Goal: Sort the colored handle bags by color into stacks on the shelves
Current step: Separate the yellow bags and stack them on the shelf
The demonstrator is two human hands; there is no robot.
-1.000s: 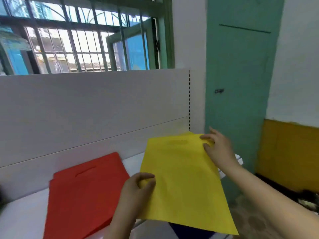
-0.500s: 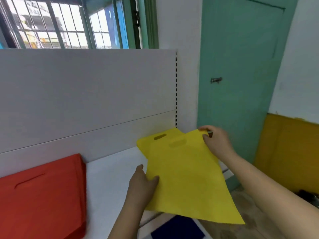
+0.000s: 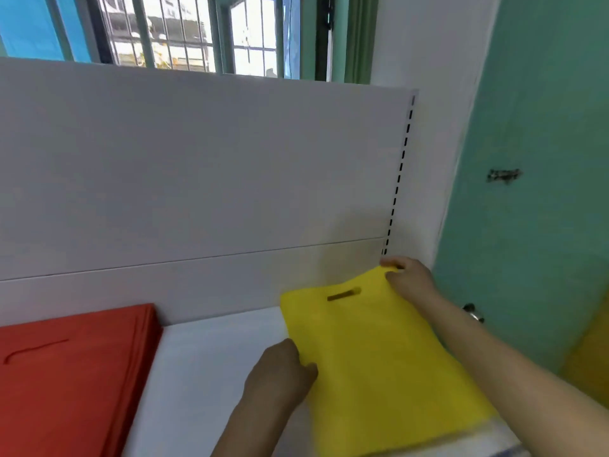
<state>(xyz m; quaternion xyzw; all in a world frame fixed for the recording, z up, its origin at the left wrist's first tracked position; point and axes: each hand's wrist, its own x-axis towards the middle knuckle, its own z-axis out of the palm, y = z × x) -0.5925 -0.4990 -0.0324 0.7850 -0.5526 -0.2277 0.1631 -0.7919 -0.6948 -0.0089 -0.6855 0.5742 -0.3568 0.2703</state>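
The left hand (image 3: 280,371) grips the near left edge of the yellow bag (image 3: 379,357), its fingers curled against the fabric with the thumb on top. The right hand (image 3: 407,275) pinches the far right corner of the same bag, fingers bent over the top edge close to the back panel (image 3: 197,166). The yellow bag lies flat on the white shelf (image 3: 211,357), at its right end, with its cut-out handle slot (image 3: 343,294) toward the back panel. Whether more yellow bags lie beneath it cannot be told. Well apart to the left, across a strip of bare shelf, sits a stack of red bags (image 3: 72,371). A slotted upright (image 3: 400,173) runs up the panel's right edge, beside a green door (image 3: 534,159). A barred window (image 3: 184,31) shows above the panel.
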